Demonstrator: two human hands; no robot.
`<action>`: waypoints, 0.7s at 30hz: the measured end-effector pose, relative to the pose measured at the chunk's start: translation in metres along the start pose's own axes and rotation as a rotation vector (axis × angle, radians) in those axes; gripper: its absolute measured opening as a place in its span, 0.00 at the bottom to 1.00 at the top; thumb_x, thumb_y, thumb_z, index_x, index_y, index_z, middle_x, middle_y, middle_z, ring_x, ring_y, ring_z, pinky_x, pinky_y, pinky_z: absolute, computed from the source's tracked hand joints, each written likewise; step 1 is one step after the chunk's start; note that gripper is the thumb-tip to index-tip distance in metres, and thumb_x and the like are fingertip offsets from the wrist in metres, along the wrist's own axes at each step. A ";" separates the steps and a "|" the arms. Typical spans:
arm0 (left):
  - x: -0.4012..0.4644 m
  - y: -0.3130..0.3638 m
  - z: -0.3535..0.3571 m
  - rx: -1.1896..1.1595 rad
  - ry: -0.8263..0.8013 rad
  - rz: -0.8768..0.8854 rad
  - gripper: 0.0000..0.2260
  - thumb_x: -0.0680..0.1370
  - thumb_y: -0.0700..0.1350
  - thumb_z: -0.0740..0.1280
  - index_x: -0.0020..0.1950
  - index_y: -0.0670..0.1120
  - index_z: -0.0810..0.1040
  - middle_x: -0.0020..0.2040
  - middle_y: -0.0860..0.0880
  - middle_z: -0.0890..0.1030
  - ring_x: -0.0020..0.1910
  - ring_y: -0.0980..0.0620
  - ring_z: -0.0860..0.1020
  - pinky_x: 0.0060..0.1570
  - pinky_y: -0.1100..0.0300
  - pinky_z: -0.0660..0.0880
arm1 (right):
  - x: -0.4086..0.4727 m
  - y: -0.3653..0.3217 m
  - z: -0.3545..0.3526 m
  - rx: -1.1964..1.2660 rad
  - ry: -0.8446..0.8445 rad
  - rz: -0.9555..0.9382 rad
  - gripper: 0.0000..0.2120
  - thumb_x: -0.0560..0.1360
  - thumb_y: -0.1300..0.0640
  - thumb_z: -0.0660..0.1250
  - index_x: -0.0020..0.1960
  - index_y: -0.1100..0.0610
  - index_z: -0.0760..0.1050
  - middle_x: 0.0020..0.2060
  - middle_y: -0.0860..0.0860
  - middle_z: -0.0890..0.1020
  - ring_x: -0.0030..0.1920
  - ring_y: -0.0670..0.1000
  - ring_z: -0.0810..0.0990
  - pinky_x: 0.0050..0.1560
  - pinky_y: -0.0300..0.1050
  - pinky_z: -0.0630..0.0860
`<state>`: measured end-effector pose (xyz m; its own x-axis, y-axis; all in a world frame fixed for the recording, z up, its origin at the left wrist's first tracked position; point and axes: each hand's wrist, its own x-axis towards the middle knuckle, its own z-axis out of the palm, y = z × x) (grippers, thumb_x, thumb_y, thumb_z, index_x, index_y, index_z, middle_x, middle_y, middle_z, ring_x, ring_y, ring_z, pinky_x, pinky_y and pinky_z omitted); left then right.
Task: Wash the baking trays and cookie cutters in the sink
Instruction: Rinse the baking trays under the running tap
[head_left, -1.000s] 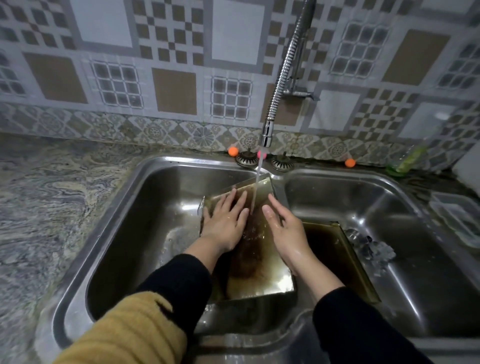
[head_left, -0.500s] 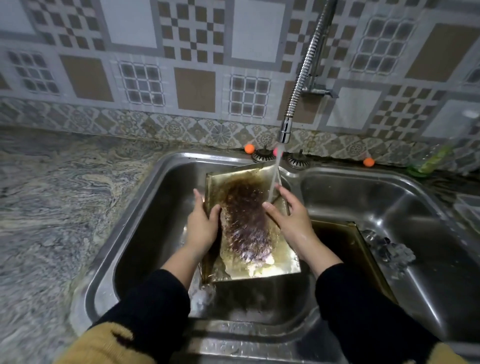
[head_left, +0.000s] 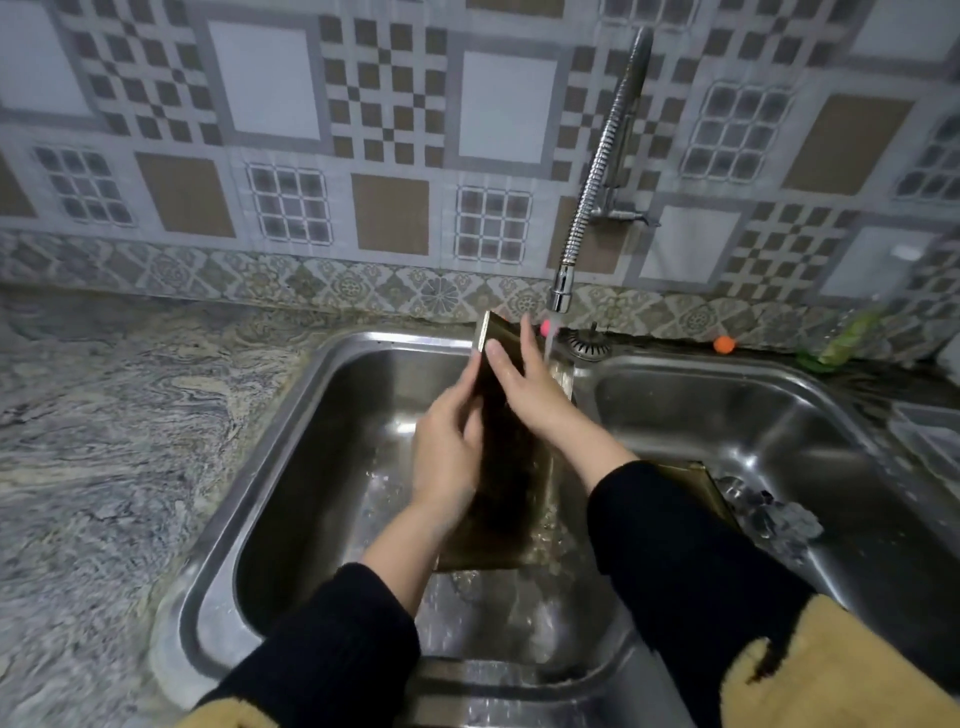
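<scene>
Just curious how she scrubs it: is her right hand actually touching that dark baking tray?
Touching. The head view shows the right hand lying flat on the dark face of the baking tray, with no gap visible.

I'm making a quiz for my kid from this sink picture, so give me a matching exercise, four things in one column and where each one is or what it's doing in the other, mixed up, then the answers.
Things:
1. baking tray
2. right hand
3. second tray
4. orange ball

Places or states:
A. lying in the right basin
B. on the ledge behind the sink, at the wall
C. flat on the tilted tray's dark surface
D. held tilted up in the left basin under running water

Pairs: 1-D, 2-C, 3-A, 4-B
</scene>
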<state>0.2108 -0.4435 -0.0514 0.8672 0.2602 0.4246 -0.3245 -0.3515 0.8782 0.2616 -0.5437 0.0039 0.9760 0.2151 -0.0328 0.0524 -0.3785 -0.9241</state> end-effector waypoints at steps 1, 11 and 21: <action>-0.003 0.003 0.005 0.011 -0.024 0.014 0.27 0.78 0.32 0.61 0.73 0.55 0.67 0.61 0.66 0.72 0.59 0.72 0.72 0.60 0.72 0.68 | 0.000 -0.006 -0.001 0.060 0.005 0.010 0.33 0.79 0.39 0.54 0.76 0.39 0.39 0.77 0.46 0.52 0.75 0.53 0.56 0.69 0.51 0.60; -0.028 0.008 0.033 0.377 -0.122 0.082 0.25 0.80 0.52 0.62 0.75 0.60 0.59 0.68 0.57 0.74 0.61 0.55 0.76 0.55 0.57 0.76 | 0.004 0.005 -0.015 0.293 0.277 0.047 0.23 0.80 0.41 0.52 0.73 0.45 0.60 0.67 0.48 0.71 0.63 0.51 0.72 0.65 0.52 0.69; 0.007 0.023 0.053 0.372 -0.199 0.085 0.21 0.81 0.58 0.42 0.75 0.64 0.45 0.77 0.62 0.44 0.76 0.61 0.39 0.72 0.44 0.39 | -0.011 0.009 -0.031 0.362 0.284 -0.089 0.18 0.83 0.54 0.53 0.71 0.46 0.66 0.70 0.46 0.70 0.63 0.40 0.68 0.60 0.36 0.67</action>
<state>0.2291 -0.4970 -0.0403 0.9111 0.0504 0.4091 -0.2714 -0.6737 0.6874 0.2582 -0.5775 0.0082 0.9929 -0.0412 0.1114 0.1107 -0.0201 -0.9937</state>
